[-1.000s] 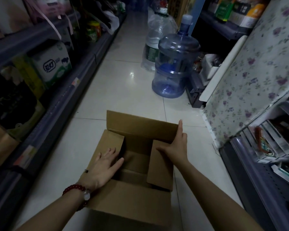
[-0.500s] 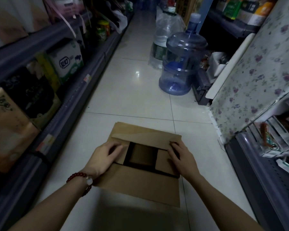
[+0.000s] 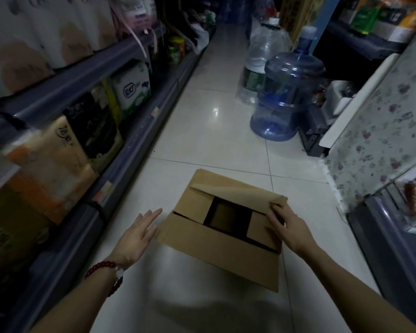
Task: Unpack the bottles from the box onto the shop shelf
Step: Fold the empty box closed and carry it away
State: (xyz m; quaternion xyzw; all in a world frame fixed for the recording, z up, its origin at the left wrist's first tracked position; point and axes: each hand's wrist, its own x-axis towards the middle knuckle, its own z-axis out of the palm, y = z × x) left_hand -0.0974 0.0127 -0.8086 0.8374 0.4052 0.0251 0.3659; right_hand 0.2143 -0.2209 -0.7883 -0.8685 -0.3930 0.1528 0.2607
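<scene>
I see the cardboard box (image 3: 222, 227) on the tiled floor (image 3: 202, 145) in the aisle, its flaps mostly folded over a dark gap. My right hand (image 3: 289, 228) presses flat on the right flap; my left hand (image 3: 136, 233) hovers beside the box, fingers spread, holding nothing. A blue water jug (image 3: 286, 97) stands ahead, stocked shelves (image 3: 87, 75) on my left.

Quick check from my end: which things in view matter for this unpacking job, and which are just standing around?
For the job:
box, flaps folded partly shut, no bottles visible through the gap
right hand, on the box's right flap
left hand, open, just left of the box
left shelf

Standing around:
blue water jug
clear jug behind it
tissue packs
floral cloth
</scene>
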